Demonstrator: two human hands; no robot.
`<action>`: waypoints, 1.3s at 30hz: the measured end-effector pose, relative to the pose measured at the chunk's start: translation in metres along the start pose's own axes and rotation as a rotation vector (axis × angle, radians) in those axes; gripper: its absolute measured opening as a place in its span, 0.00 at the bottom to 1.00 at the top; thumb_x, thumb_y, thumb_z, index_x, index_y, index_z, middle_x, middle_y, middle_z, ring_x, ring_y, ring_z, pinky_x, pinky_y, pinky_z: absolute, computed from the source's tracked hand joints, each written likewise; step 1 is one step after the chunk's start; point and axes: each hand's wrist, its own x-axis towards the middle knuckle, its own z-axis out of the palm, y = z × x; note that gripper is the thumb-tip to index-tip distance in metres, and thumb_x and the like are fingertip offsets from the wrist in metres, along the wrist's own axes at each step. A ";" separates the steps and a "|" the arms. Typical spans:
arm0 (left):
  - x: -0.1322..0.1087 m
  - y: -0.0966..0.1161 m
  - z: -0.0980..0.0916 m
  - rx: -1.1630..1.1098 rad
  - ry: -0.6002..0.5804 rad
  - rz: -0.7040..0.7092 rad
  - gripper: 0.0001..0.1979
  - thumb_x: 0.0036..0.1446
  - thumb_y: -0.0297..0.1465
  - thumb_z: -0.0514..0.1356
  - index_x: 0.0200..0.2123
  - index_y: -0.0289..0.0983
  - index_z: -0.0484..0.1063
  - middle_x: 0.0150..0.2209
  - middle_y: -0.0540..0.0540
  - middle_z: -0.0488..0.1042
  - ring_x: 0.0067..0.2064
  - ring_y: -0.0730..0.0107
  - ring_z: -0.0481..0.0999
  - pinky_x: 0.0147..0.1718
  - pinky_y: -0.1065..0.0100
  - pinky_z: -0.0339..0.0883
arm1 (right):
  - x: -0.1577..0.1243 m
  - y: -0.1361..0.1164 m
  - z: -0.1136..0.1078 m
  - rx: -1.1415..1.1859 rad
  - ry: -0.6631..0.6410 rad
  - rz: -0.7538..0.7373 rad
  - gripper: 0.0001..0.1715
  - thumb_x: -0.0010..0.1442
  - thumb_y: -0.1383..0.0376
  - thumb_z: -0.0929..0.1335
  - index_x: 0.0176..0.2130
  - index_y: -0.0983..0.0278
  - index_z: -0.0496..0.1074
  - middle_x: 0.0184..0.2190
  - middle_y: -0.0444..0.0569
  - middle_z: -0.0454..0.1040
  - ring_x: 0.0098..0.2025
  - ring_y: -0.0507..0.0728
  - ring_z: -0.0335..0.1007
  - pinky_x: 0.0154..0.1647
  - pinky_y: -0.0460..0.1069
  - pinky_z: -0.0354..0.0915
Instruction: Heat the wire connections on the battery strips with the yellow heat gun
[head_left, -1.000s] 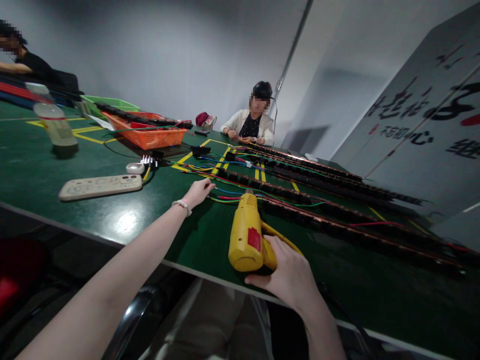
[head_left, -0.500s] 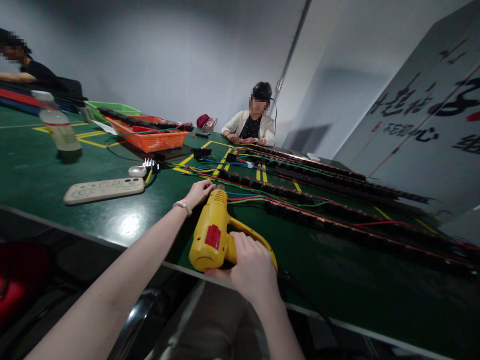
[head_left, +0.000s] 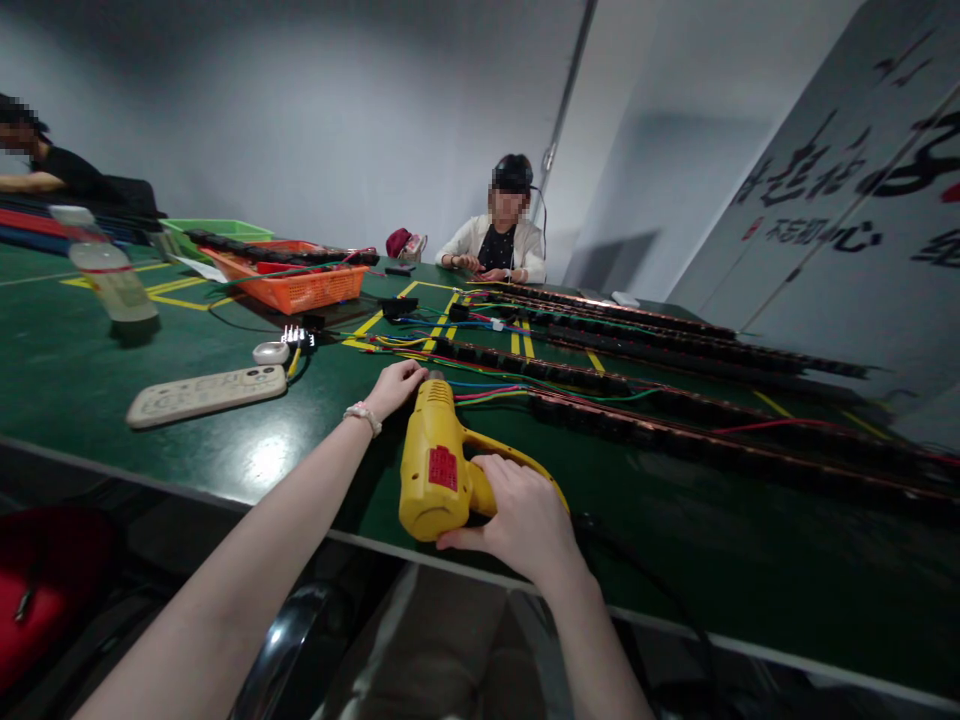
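My right hand (head_left: 521,505) is wrapped round the handle of a yellow heat gun (head_left: 437,465) with a red label. The gun's nozzle points away from me, close to my left hand (head_left: 399,388). The left fingers are closed together at the nozzle's left side; what they hold is too small and partly hidden to name. Blue, red and yellow-green wires (head_left: 491,396) run from near the nozzle to a long black strip with copper edges (head_left: 637,432) on the right.
On the green table (head_left: 202,455) lie a white phone-like case (head_left: 206,395), a bottle (head_left: 112,275), an orange basket (head_left: 315,288) and more strips (head_left: 622,340). A person (head_left: 499,240) sits across; another person (head_left: 67,170) is at far left.
The heat gun's rear end and my right hand have swung slightly to the right. My left hand stays beside the nozzle. The view has shifted a little.
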 end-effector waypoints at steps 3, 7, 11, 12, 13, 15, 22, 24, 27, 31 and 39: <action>-0.002 0.002 0.000 -0.020 -0.007 -0.020 0.17 0.54 0.43 0.52 0.25 0.36 0.65 0.23 0.51 0.66 0.28 0.71 0.64 0.27 0.71 0.57 | -0.002 0.006 -0.002 -0.003 -0.001 0.008 0.44 0.37 0.35 0.71 0.43 0.63 0.67 0.38 0.47 0.73 0.41 0.59 0.71 0.41 0.52 0.62; -0.002 0.002 0.000 -0.041 -0.012 -0.035 0.16 0.54 0.44 0.52 0.26 0.37 0.64 0.22 0.51 0.66 0.27 0.71 0.66 0.26 0.71 0.58 | -0.007 0.011 -0.007 -0.003 -0.010 0.029 0.44 0.38 0.37 0.72 0.44 0.63 0.67 0.39 0.47 0.74 0.43 0.59 0.71 0.42 0.52 0.62; -0.002 0.001 -0.001 -0.021 -0.009 -0.035 0.17 0.54 0.45 0.53 0.26 0.36 0.65 0.23 0.50 0.67 0.26 0.71 0.66 0.26 0.70 0.58 | -0.015 0.020 -0.015 -0.007 -0.014 0.070 0.43 0.38 0.39 0.73 0.45 0.62 0.66 0.42 0.47 0.74 0.45 0.59 0.70 0.45 0.52 0.62; -0.002 0.001 -0.001 -0.016 -0.008 -0.035 0.17 0.54 0.45 0.52 0.26 0.36 0.66 0.23 0.50 0.67 0.26 0.71 0.66 0.26 0.70 0.57 | -0.018 0.022 -0.017 -0.010 -0.015 0.081 0.42 0.38 0.40 0.73 0.45 0.61 0.66 0.42 0.46 0.73 0.45 0.59 0.70 0.45 0.52 0.62; -0.002 0.001 -0.001 -0.011 -0.007 -0.035 0.17 0.54 0.45 0.52 0.26 0.36 0.66 0.23 0.50 0.67 0.26 0.71 0.66 0.26 0.70 0.57 | -0.020 0.025 -0.018 -0.017 -0.016 0.092 0.42 0.39 0.40 0.73 0.46 0.61 0.66 0.42 0.46 0.73 0.45 0.59 0.70 0.45 0.52 0.63; -0.002 0.001 -0.001 -0.009 -0.003 -0.034 0.18 0.53 0.45 0.52 0.26 0.36 0.66 0.22 0.50 0.67 0.26 0.70 0.66 0.26 0.70 0.57 | -0.024 0.030 -0.021 -0.037 -0.015 0.112 0.42 0.39 0.41 0.74 0.46 0.61 0.66 0.42 0.46 0.74 0.45 0.59 0.70 0.45 0.53 0.63; -0.002 -0.001 0.000 -0.026 0.014 -0.029 0.18 0.53 0.45 0.52 0.25 0.36 0.66 0.22 0.50 0.67 0.26 0.71 0.66 0.26 0.70 0.56 | -0.040 0.050 -0.028 -0.139 0.020 0.190 0.44 0.38 0.39 0.73 0.47 0.61 0.65 0.44 0.47 0.73 0.45 0.60 0.70 0.45 0.54 0.64; -0.002 -0.001 0.000 -0.023 0.024 -0.027 0.18 0.53 0.45 0.53 0.25 0.36 0.66 0.22 0.50 0.67 0.26 0.71 0.66 0.26 0.70 0.56 | -0.043 0.054 -0.028 -0.173 0.043 0.203 0.45 0.38 0.38 0.72 0.47 0.61 0.65 0.44 0.48 0.73 0.45 0.61 0.71 0.45 0.55 0.64; -0.002 0.000 0.000 -0.009 0.043 -0.038 0.18 0.53 0.45 0.53 0.25 0.36 0.67 0.21 0.50 0.66 0.25 0.71 0.65 0.25 0.70 0.55 | -0.045 0.055 -0.028 -0.201 0.062 0.196 0.44 0.39 0.38 0.72 0.46 0.62 0.65 0.43 0.49 0.74 0.44 0.61 0.71 0.44 0.54 0.64; -0.002 0.000 0.000 0.004 0.058 -0.043 0.18 0.53 0.44 0.54 0.26 0.36 0.69 0.21 0.51 0.66 0.25 0.71 0.65 0.25 0.70 0.54 | -0.044 0.048 -0.025 -0.215 0.086 0.179 0.42 0.41 0.38 0.71 0.45 0.62 0.65 0.40 0.50 0.74 0.41 0.61 0.71 0.41 0.53 0.64; -0.001 0.000 0.000 0.029 0.058 -0.054 0.19 0.52 0.45 0.54 0.28 0.35 0.73 0.23 0.48 0.70 0.26 0.69 0.67 0.26 0.69 0.56 | -0.035 0.021 -0.013 -0.194 0.096 0.171 0.40 0.44 0.37 0.69 0.43 0.63 0.64 0.37 0.51 0.73 0.40 0.62 0.71 0.39 0.52 0.62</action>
